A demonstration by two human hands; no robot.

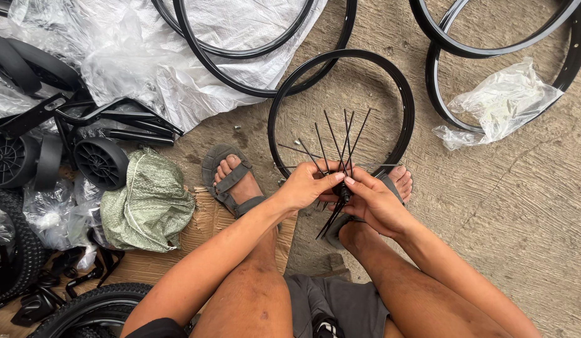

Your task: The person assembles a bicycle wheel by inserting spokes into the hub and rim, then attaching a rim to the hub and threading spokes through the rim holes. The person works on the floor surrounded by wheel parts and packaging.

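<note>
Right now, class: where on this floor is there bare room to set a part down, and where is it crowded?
Bare concrete lies right of the right hand, below the clear bag. The ground inside the rim is also bare. Crowded: the left side, with plastic sheeting, small wheels and green sack.

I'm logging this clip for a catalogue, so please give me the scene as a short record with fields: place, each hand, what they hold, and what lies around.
place: rough concrete floor, seen from above
left hand: pinches the black hub with its thin spokes
right hand: grips the same hub from the other side
spokes: fan out above the hands, over a black rim on the ground
feet: in sandals
left of view: green sack, small black wheels, clear plastic sheet
right of view: more rims, crumpled plastic bag
</note>
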